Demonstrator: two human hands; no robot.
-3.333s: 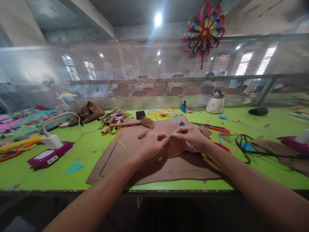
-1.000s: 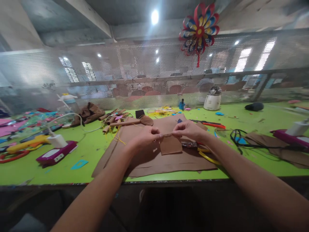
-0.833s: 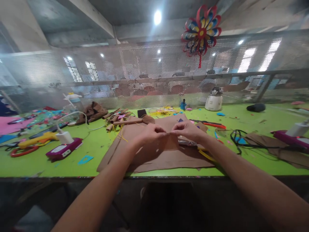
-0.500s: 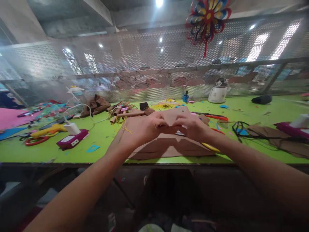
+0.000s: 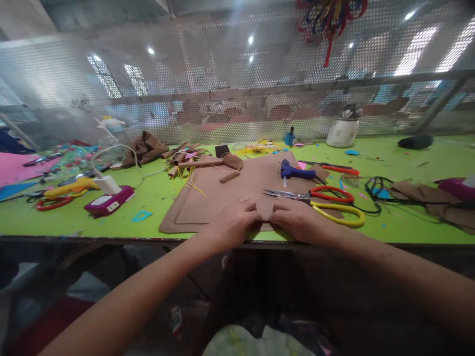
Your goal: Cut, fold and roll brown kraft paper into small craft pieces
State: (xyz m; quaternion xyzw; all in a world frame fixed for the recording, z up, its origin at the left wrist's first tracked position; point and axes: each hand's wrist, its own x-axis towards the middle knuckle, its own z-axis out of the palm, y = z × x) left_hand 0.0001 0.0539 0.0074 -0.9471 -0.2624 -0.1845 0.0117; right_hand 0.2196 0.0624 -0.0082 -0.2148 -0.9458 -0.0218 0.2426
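Note:
Both hands are low over the brown paper sheets point(image 5: 208, 198) at the table's front edge. My left hand point(image 5: 237, 222) has its fingers curled and closed on one end of a small brown paper strip point(image 5: 265, 220). Opposite it, my right hand point(image 5: 300, 220) pinches the other end, its fingertips a short gap from the left ones. The fingers cover most of the strip. Just beyond the right hand lie scissors point(image 5: 293, 196) with one red and one yellow handle. Behind them a blue glue gun point(image 5: 300, 172) rests on the paper.
Rolled brown paper pieces point(image 5: 200, 163) and yellow strings lie at the back of the sheet. To the left are a purple power strip point(image 5: 111, 201) and a yellow glue gun point(image 5: 72, 189). A white bottle point(image 5: 342, 129), black cable point(image 5: 374, 193) and brown scraps are on the right.
Both hands have come down toward the front edge with the brown strip, from above the sheets. The scissors and blue glue gun, largely covered before, now show.

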